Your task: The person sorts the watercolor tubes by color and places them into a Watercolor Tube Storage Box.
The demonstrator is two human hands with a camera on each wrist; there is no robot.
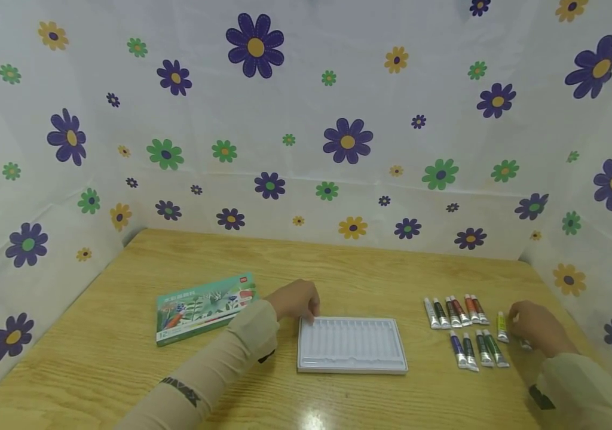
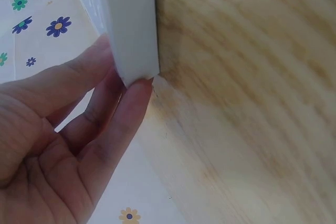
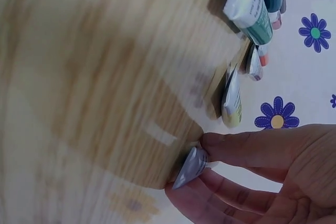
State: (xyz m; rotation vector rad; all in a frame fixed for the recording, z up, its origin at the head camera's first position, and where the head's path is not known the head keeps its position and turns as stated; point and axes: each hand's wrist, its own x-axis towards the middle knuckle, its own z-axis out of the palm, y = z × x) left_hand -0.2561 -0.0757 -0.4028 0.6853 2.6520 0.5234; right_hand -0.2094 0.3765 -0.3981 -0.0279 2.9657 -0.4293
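At its far left corner, the white slotted plastic tray (image 1: 352,362) is gripped by my left hand (image 1: 294,300). The left wrist view shows the thumb on the tray's upper face and fingers along its edge. The tray lies on the table with its row of slots bare. On the right, my right hand (image 1: 541,327) pinches a small paint tube (image 3: 192,168) between thumb and fingers, low over the table. Its colour is hidden. Just left of that hand lies a yellow paint tube (image 1: 502,327).
Several paint tubes lie in two rows, with red and dark ones (image 1: 455,312) behind and purple and green ones (image 1: 479,350) in front. A green illustrated paint box (image 1: 205,306) lies left of the tray. Flowered white sheeting (image 1: 306,107) encloses the wooden table (image 1: 220,382).
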